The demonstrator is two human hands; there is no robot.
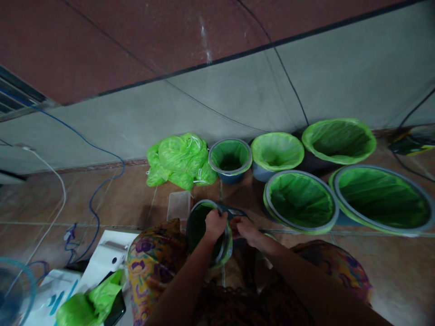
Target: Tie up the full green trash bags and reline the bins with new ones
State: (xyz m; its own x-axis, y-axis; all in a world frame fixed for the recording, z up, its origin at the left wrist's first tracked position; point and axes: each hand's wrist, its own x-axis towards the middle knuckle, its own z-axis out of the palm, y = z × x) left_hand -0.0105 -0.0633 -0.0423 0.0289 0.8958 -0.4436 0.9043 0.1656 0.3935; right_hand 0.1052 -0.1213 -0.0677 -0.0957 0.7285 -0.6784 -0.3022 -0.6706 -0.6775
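Note:
A small trash bin [197,222] with a grey rim and a green bin liner [227,258] folded over its edge leans between my knees, its mouth tilted left. Closed over the rim's right side, my left hand [215,225] grips the liner there. My right hand [245,230] is just outside the same rim, fingers curled together by the liner's fold; what they pinch is too dim to make out. The bin's blue body [234,211] shows partly behind the hands.
Several lined bins stand to the right, among them a large oval one [433,213]. Stuffed green bags [180,158] lie against the wall [217,104]. A clear plastic lid [178,206] is on the floor; a white box [105,253], a green bag roll [78,312] and cables lie left.

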